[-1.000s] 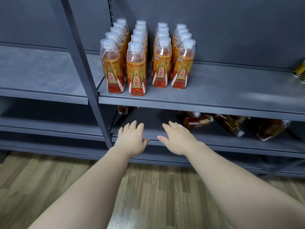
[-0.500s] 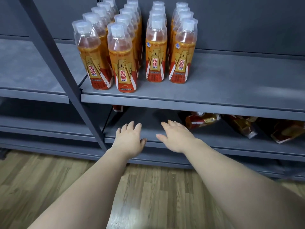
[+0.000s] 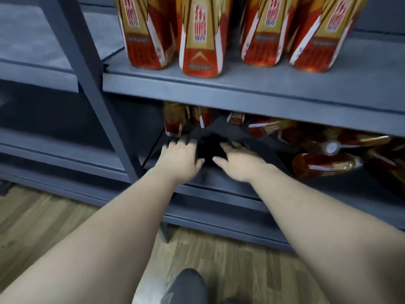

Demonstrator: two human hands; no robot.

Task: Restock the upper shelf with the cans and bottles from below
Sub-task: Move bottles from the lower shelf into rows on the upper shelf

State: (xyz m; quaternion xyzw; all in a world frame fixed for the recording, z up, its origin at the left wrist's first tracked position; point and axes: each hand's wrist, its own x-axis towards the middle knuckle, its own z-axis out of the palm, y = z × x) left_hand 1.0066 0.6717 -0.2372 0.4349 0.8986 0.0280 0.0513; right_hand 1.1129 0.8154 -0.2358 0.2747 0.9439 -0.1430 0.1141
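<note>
Both hands have pushed in under the shelf: left hand (image 3: pixel 179 159) and right hand (image 3: pixel 238 163) open, empty, standing bottle (image 3: pixel 174 121) seemingly just beyond left fingertips

A dark grey metal rack (image 3: pixel 241 88) is filling most of the view, its boards lying in horizontal tiers. A slanted upright post (image 3: pixel 92 84) is dividing the rack into a left bay and a right bay. The left bay's boards (image 3: pixel 39 69) are sitting slightly higher than those on the right. A grey back panel (image 3: pixel 381 16) is closing the rack behind the upper tier. The space under the upper tier is lying in deep shadow. A wood-plank floor (image 3: pixel 43 224) is running beneath the rack.
</note>
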